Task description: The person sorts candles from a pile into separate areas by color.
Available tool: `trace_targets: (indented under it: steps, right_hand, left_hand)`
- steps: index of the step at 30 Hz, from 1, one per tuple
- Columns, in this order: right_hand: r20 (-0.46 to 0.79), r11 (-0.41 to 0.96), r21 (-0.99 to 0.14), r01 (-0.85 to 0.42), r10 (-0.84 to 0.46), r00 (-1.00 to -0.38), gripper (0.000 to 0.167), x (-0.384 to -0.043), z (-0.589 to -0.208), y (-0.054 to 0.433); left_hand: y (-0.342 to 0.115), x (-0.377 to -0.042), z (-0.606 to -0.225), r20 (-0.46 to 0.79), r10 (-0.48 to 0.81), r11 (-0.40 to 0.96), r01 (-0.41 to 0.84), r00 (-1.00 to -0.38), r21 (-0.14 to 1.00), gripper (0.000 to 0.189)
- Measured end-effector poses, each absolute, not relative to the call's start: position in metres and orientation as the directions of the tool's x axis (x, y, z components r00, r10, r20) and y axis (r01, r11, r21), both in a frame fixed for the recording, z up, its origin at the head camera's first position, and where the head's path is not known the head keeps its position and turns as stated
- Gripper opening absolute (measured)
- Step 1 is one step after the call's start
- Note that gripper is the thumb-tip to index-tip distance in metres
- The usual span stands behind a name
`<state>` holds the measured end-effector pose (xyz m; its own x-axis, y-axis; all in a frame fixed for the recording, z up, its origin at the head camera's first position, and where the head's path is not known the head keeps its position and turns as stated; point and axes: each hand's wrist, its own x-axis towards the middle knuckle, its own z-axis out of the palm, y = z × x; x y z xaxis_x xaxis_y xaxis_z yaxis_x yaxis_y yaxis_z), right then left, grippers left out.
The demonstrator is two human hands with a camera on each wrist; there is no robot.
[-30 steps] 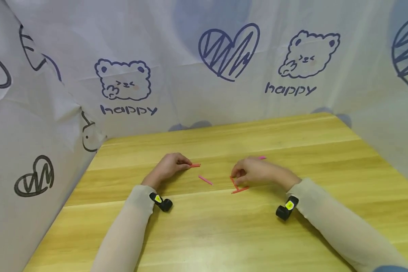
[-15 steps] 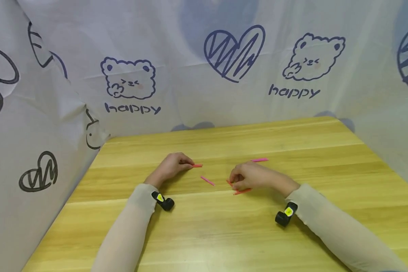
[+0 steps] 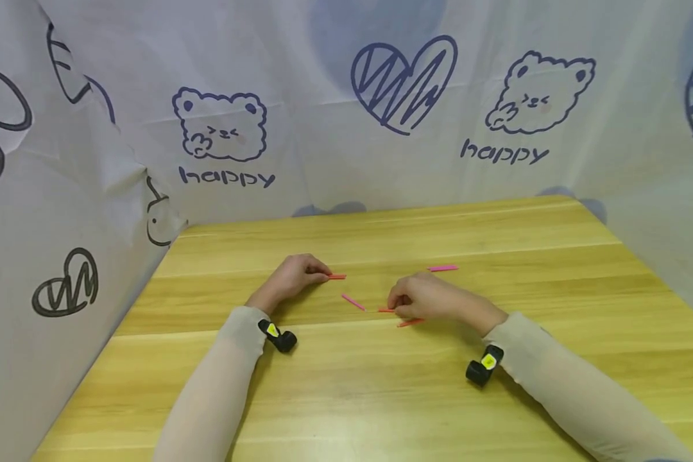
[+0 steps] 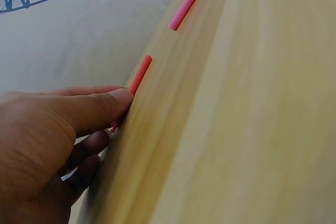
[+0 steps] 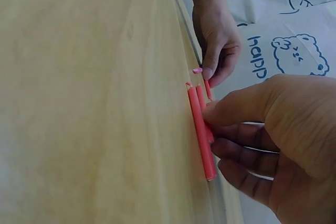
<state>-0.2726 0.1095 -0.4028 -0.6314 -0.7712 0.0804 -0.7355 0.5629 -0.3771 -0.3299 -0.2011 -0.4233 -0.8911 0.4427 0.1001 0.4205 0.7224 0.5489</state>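
My left hand pinches a thin red candle between thumb and forefinger, low at the table; a small curled wick shows below the fingertips in the left wrist view. My right hand pinches another red candle, whose far part the fingers hide. Just in front of that hand, one more red candle lies on the table, roughly alongside the held one. A pink candle lies slantwise between the hands. Beyond the right hand is another pink candle.
The wood-grain table ends at a white cloth printed with bears and hearts, which hangs behind it and along both sides. Each wrist wears a small black camera.
My right hand has turned its red candle from slanting across the lying one to nearly parallel with it, pointing left. The left hand keeps its grip in place. The head view has shifted slightly.
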Motion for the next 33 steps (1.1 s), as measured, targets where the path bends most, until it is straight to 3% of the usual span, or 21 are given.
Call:
trace_targets:
  steps: [5,16,26,33]
  right_hand:
    - [0.074,0.577,-0.383,-0.721,-0.759,-0.647,0.008,-0.274,-0.406,0.109]
    - [0.115,0.548,-0.321,-0.772,-0.787,-0.606,0.015,-0.278,-0.403,0.106]
    - [0.037,0.614,-0.462,-0.64,-0.708,-0.705,0.009,-0.287,-0.399,0.101]
    - [0.082,0.597,-0.432,-0.677,-0.721,-0.688,0.008,-0.299,-0.398,0.091]
  left_hand:
    - [-0.202,-0.331,-0.426,0.095,0.44,0.727,0.416,-0.893,0.546,0.015]
    - [-0.203,-0.332,-0.424,0.092,0.425,0.714,0.396,-0.901,0.578,0.016]
    - [-0.204,-0.332,-0.43,0.104,0.399,0.706,0.378,-0.911,0.599,0.016]
    - [-0.202,-0.329,-0.429,0.095,0.375,0.694,0.348,-0.922,0.631,0.016]
